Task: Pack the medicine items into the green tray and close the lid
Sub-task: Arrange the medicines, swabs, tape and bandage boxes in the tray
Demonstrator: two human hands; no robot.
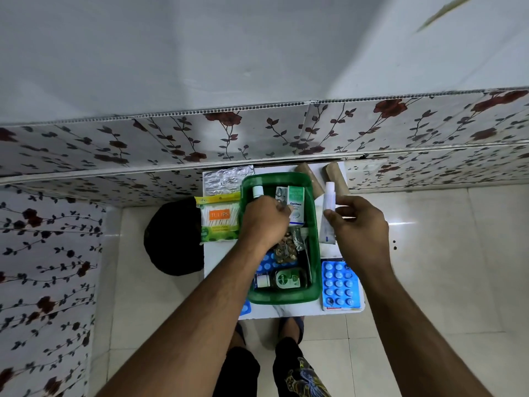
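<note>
Left hand (264, 219) inside green tray (315, 253), clenched on a small item, unclear which. Right hand (357, 224) just right of tray, pinching one white tube (329, 207). One Dettol bottle (283, 280) in tray; two brown rolls (310, 179) behind.

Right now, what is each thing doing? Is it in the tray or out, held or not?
Tray: open, no lid on.
Dettol bottle: lying in tray.
Optibex box: in tray.
Tube: outside tray, at right hand's fingers.
Blue pills: on table, outside tray.
Cotton buds: outside tray.
Left hand: closed, inside tray.
Right hand: around tube.
</note>
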